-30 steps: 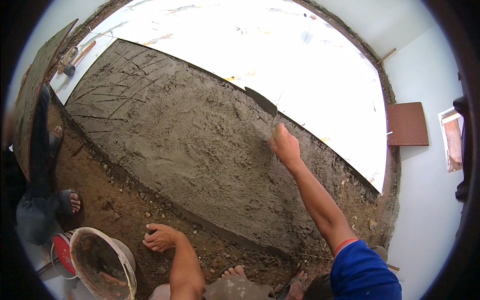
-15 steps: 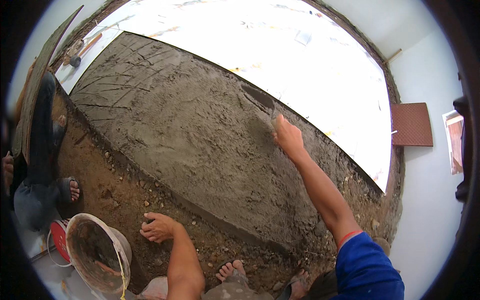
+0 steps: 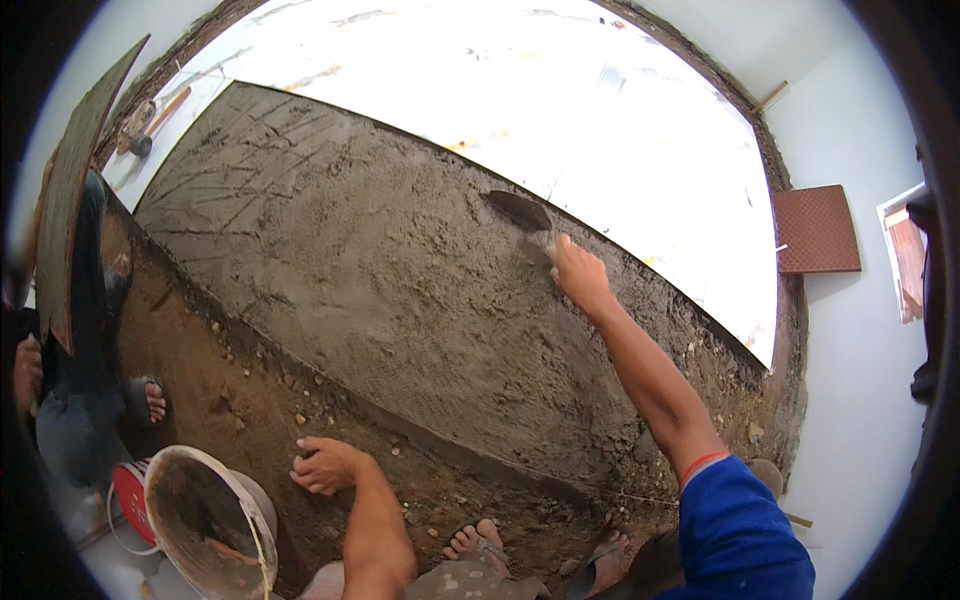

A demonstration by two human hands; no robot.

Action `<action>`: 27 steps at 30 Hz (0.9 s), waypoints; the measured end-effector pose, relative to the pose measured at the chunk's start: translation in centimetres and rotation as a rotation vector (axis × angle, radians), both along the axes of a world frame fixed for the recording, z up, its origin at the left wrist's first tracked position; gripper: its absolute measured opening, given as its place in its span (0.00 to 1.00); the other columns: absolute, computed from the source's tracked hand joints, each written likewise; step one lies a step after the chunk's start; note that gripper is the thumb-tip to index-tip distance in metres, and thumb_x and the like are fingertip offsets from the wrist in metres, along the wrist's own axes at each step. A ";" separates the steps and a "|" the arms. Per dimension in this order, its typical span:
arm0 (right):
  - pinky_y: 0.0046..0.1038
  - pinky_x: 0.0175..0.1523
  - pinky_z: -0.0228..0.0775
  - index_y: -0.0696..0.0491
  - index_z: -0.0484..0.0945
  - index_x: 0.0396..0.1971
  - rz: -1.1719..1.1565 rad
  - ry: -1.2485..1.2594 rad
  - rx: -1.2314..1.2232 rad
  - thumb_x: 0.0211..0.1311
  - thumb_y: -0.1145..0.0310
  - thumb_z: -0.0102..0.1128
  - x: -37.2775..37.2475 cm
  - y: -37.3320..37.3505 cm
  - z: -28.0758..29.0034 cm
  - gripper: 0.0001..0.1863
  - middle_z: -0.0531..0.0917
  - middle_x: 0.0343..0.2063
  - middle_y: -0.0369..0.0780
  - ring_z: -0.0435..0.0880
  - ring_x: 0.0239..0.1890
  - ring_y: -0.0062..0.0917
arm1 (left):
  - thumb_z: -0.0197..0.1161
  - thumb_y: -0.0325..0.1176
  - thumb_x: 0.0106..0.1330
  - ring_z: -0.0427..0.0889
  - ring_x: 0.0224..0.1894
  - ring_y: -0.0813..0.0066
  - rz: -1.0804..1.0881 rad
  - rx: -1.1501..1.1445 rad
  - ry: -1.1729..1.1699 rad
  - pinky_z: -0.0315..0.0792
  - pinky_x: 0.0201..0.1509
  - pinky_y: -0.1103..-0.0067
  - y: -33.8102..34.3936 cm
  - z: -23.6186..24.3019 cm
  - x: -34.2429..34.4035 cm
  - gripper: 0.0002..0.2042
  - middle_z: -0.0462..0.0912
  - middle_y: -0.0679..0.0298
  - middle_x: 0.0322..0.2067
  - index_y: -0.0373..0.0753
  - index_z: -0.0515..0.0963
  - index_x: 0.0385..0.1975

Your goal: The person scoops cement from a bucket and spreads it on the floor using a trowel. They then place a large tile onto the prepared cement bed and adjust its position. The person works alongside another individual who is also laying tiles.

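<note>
My right hand point(image 3: 580, 274) grips the handle of a trowel point(image 3: 518, 210). Its dark, pointed blade lies against the wet mortar bed point(image 3: 400, 280), close to the edge of the white tiles point(image 3: 620, 130). The mortar is grey and rough, scored with crossing lines at its far left. Over the brown soil in front of the mortar's near edge, my left hand point(image 3: 326, 466) hangs with loosely curled fingers, thumb and fingers apart. Nothing shows in it. A bucket point(image 3: 262, 500) with dried mortar on its inside stands just left of that hand.
A red-and-white pail point(image 3: 130, 500) sits behind the bucket. At the left, another person point(image 3: 75, 400) is beside a long wooden board point(image 3: 85, 190). A mallet point(image 3: 150, 130) lies on tile at the far left. A brown textured tile point(image 3: 818, 230) leans by the right wall.
The trowel blade has turned so more of its dark face shows, with my right hand almost in the same place. My whole view has shifted slightly.
</note>
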State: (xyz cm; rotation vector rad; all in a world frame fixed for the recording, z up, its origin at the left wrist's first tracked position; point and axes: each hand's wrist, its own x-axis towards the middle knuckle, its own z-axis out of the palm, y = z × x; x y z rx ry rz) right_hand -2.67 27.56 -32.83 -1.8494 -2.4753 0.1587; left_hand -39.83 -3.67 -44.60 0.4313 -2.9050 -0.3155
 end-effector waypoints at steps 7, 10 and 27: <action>0.30 0.20 0.73 0.52 0.66 0.44 -0.961 1.588 -0.482 0.74 0.53 0.53 -4.5 -10.1 1.1 0.17 0.74 0.29 0.38 0.77 0.22 0.26 | 0.51 0.57 0.75 0.70 0.65 0.49 0.006 -0.048 0.000 0.68 0.59 0.51 0.2 0.2 0.1 0.24 0.68 0.52 0.66 0.42 0.71 0.54; 0.30 0.21 0.73 0.50 0.66 0.43 -0.992 1.773 -0.491 0.75 0.53 0.53 -11.0 -8.6 -1.1 0.15 0.74 0.27 0.37 0.77 0.20 0.26 | 0.52 0.57 0.75 0.70 0.65 0.50 0.006 -0.058 -0.019 0.68 0.58 0.51 0.4 0.3 0.1 0.23 0.68 0.52 0.66 0.43 0.71 0.54; 0.30 0.21 0.73 0.52 0.63 0.46 -0.886 1.731 -0.502 0.77 0.55 0.51 -21.7 -1.4 -0.2 0.16 0.73 0.27 0.38 0.75 0.20 0.24 | 0.53 0.57 0.74 0.70 0.63 0.50 -0.011 -0.128 0.025 0.68 0.58 0.52 0.3 0.0 0.1 0.23 0.68 0.51 0.65 0.44 0.69 0.52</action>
